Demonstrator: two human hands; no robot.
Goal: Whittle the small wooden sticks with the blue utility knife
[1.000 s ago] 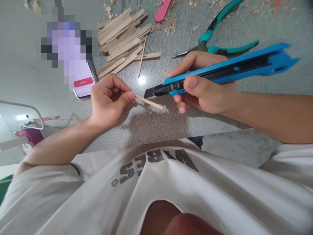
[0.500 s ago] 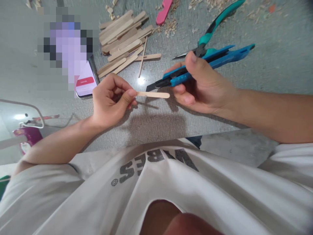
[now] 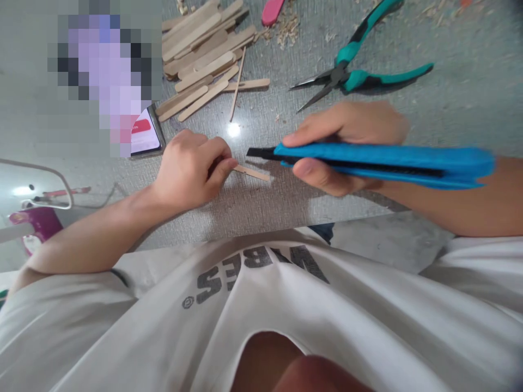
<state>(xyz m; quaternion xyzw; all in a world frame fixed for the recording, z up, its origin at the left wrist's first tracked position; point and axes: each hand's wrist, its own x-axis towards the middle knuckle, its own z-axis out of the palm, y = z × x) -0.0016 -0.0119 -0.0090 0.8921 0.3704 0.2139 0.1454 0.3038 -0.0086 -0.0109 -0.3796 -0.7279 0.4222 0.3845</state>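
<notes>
My left hand (image 3: 192,169) pinches one end of a thin wooden stick (image 3: 253,173) and presses it down onto the grey table (image 3: 449,109). The stick points right, toward the knife. My right hand (image 3: 347,144) grips a blue utility knife (image 3: 384,160) held level, its black tip just above and to the right of the stick's free end. The knife's long body hides part of my right wrist.
A pile of wooden sticks (image 3: 204,60) lies at the back. Teal-handled pliers (image 3: 351,71) lie behind my right hand. A phone (image 3: 145,136) rests left of my left hand, a pink piece (image 3: 272,11) and wood shavings at the far edge. The table's near edge runs by my shirt.
My left hand has lowered the stick flat onto the table. My right hand has swung the knife round to level, with its tip beside the stick's end.
</notes>
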